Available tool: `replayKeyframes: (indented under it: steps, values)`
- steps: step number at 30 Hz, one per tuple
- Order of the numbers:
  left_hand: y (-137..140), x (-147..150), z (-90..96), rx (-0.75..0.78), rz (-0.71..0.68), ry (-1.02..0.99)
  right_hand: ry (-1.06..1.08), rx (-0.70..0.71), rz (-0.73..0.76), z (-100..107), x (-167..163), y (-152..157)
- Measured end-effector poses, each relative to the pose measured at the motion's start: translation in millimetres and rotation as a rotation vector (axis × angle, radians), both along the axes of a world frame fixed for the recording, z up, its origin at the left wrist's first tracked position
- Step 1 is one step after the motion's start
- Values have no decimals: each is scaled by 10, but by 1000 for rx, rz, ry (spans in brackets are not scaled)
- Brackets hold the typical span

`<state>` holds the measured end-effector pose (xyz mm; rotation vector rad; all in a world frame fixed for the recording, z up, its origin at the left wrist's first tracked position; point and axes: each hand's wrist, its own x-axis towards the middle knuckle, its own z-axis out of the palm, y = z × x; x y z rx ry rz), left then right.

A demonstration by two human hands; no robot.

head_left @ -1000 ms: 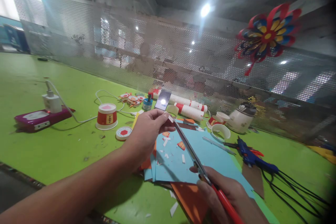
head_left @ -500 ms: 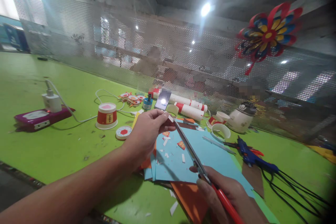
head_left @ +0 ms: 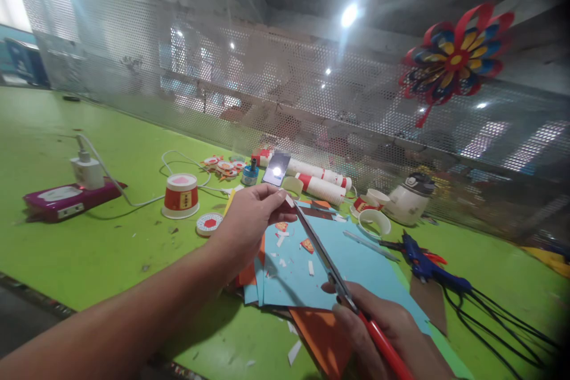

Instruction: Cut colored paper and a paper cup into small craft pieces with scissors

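Observation:
Between thumb and fingertips, my left hand (head_left: 252, 219) pinches a small piece of white paper (head_left: 289, 200). My right hand (head_left: 378, 320) grips a pair of scissors (head_left: 323, 252) with red handles. The long blades point up and away, and their tips meet the paper beside my left fingertips. From here the blades look nearly closed. Below both hands lies a stack of light blue paper (head_left: 356, 267), scattered with white snippets and red-and-orange printed scraps (head_left: 307, 245). Orange paper (head_left: 323, 335) sticks out beneath it.
Left of my arm are a red-and-white paper cup (head_left: 180, 197), a round disc (head_left: 209, 224) and a purple power strip (head_left: 73, 197) with a cable. Behind my hands stand a phone (head_left: 276, 169) and paper-cup rolls (head_left: 320, 189). A blue glue gun (head_left: 418, 258) lies right, its black cord trailing.
Almost nothing differs. Both hands, the paper piece and the scissors keep nearly the same place. Behind the mesh, a blurred figure seen earlier no longer shows in the same spot.

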<state>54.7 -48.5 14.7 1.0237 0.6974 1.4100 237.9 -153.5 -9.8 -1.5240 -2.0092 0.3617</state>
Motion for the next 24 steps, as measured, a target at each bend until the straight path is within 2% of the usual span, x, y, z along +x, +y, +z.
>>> replayKeyframes:
  steps: [6,12,17,22,24]
  values:
    - [-2,-9,9,-3,-14,7,-80,-71,78,32,33,44]
    - [6,-17,-6,10,-31,4,11,-56,18,29,-24,29]
    - [15,-29,-15,13,-44,18,53,-150,-20,15,-40,14]
    - [15,-21,-21,11,-46,24,21,2,-1,34,-43,11]
    - [8,-14,-17,9,-52,31,12,18,0,37,-47,9]
